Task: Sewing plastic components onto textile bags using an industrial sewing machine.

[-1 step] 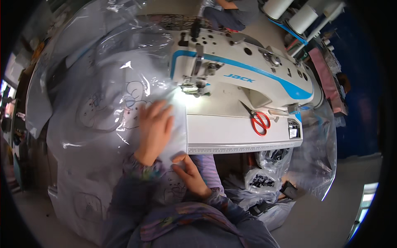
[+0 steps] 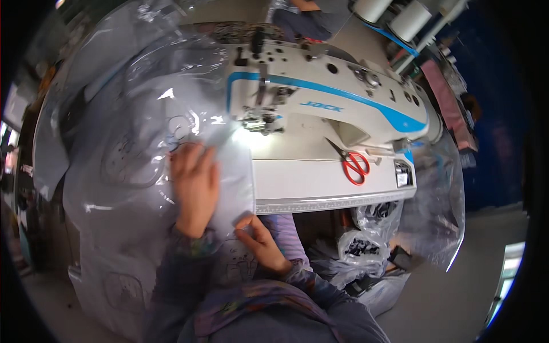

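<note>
A large pale grey, glossy plastic sheet [image 2: 137, 211] with cartoon animal outlines spreads over the left side of the table. Its straight right edge runs from the lit needle area toward me. My left hand [image 2: 197, 186] lies palm down on the sheet, its fingers stretched out and slightly blurred. Closer to me, my right hand [image 2: 260, 243] pinches the sheet's edge between thumb and fingers, just off the table's front edge. The white and blue sewing machine [image 2: 320, 97] stands beyond, its lamp shining at the presser foot [image 2: 260, 127]. The sheet's edge reaches up to that bright spot.
Red-handled scissors [image 2: 355, 167] lie on the machine bed, right of the sheet. A ruler strip [image 2: 343, 203] lines the table's front edge. Below are plastic bags [image 2: 363, 251] with dark pieces inside. White thread cones [image 2: 409, 22] stand at the back right. Another person's arm [image 2: 304, 6] shows at the top.
My left hand has slid left and slightly toward me over the sheet. My right hand keeps its pinch in nearly the same place. The whole view has shifted a little.
</note>
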The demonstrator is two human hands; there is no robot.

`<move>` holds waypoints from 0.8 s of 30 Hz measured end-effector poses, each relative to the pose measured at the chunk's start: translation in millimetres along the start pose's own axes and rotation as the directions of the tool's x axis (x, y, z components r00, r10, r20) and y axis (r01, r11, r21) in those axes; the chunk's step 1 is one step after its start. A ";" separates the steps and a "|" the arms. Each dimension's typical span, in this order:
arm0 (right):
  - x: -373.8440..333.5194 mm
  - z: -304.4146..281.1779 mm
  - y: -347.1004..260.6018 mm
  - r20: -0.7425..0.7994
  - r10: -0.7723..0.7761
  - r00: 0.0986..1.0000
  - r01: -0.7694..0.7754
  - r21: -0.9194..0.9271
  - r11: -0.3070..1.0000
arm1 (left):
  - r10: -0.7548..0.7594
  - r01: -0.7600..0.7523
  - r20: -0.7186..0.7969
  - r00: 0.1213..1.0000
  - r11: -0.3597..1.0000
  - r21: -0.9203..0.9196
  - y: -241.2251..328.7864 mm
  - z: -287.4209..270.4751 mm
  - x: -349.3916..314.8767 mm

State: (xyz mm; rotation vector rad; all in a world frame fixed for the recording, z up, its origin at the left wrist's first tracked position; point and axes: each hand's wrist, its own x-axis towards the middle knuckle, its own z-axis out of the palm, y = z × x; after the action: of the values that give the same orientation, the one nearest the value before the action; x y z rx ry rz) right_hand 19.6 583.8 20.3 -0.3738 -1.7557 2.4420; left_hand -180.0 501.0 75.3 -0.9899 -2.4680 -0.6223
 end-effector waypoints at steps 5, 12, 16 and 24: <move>24.8 24.2 0.9 0.039 -0.364 0.931 0.363 0.027 0.931 | -0.351 0.303 0.081 0.933 0.887 0.348 -97.1 -15.3 -5.2; 10.1 13.3 15.2 0.329 -0.016 0.944 0.052 -0.100 0.994 | 0.032 -0.002 0.208 0.978 0.990 -0.143 -197.2 -0.7 41.2; -80.6 -138.3 13.0 -0.066 -0.101 0.993 0.056 -0.490 0.870 | 0.004 0.010 0.084 0.996 0.986 -0.164 -137.7 -27.1 -12.5; -133.8 -410.3 36.4 -0.735 -0.610 0.297 -0.811 -0.531 0.246 | 0.359 -0.335 0.421 0.833 0.933 -0.131 57.9 -12.9 -71.6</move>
State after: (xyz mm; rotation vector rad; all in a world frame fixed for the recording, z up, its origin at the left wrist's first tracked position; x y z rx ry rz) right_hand 258.0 917.3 -119.5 -1.7300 -2.0782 0.0221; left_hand -88.2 493.2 63.2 -1.7153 -2.5398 -0.3694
